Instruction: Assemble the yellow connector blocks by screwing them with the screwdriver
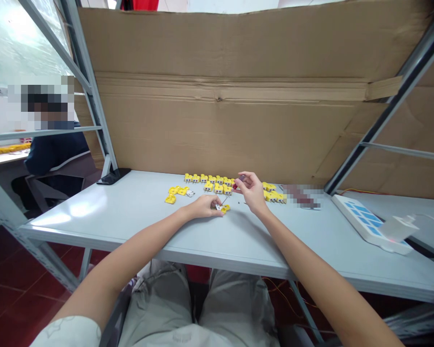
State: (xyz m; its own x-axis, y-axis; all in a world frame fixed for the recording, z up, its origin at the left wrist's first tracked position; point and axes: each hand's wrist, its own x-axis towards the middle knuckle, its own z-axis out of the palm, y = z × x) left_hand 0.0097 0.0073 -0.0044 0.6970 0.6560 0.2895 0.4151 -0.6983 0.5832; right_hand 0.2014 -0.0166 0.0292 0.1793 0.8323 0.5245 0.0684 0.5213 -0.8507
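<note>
Fingers of the left hand (pixel 203 207) pinch a yellow plastic connector (pixel 223 208) on the smooth pale table (pixel 94 212); the right hand (pixel 252 192) grips a thin steel screwdriver (pixel 224 198) near it, nearly closed. Blocky connectors (pixel 210 181) lie in a far row.

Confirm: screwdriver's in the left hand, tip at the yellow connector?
No, the small screwdriver is in the right hand, not the left hand; the head view shows it. Its tip is at the yellow connector, as you said.
</note>
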